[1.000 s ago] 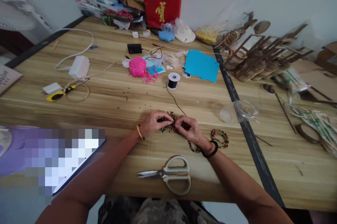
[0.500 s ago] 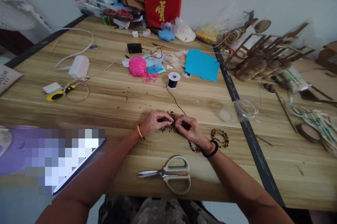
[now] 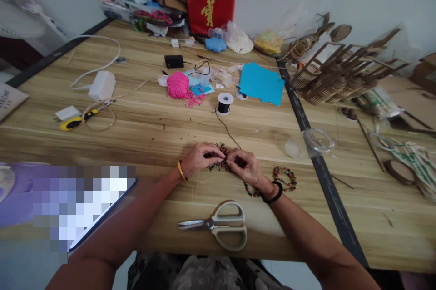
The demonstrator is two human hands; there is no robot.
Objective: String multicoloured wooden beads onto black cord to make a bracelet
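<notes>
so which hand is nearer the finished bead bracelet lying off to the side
The right hand. The bead bracelet lies on the table just past its wrist, while the left hand is farther off, on the other side of the right hand.

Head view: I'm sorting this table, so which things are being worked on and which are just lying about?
In use: left hand and right hand on the colored beads; black thread spool; finished bead bracelet.

Lying about: scissors, pink yarn, blue paper, yellow knife.

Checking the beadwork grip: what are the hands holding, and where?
Both the left hand and right hand pinch the beaded strand between fingertips, each at one side of the bunch.
</notes>
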